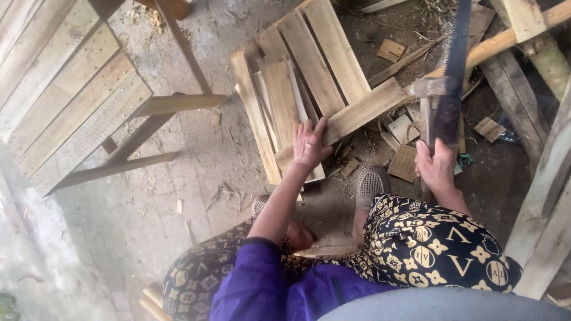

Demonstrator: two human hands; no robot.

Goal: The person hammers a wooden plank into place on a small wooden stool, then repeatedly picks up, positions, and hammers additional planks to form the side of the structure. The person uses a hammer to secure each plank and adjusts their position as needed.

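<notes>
Pressing down flat, the left hand (309, 145) lies on the near end of a long wooden plank (357, 114), its fingers (310, 129) spread apart and stretched along the wood rather than curled round it. That plank runs aslant from the hand up toward the right, lying across a loose stack of pale boards (297, 77) on the dirt floor (178, 196).

The right hand (436, 168) is just to the right of the plank, its fingers wrapped tight around the wooden handle of a hammer (427, 101). The hammer stands nearly upright, its metal head raised just above the far part of the plank. Right beside the hammer a dark saw blade (455, 71) with a toothed edge stands up on end, reaching toward the top of the view; whether the right hand also touches it I cannot tell.

Between the two hands, a foot in a grey perforated shoe (371, 184) rests on the floor near the plank's lower end. Small offcuts and wood chips (404, 161) lie scattered around it. The person wears a purple sleeve (256, 279) and dark patterned trousers (434, 244).

Farther left stands a slatted wooden frame (77, 101) with angled legs, well apart from the hands. More rough timbers (547, 196) lean at the right edge.
</notes>
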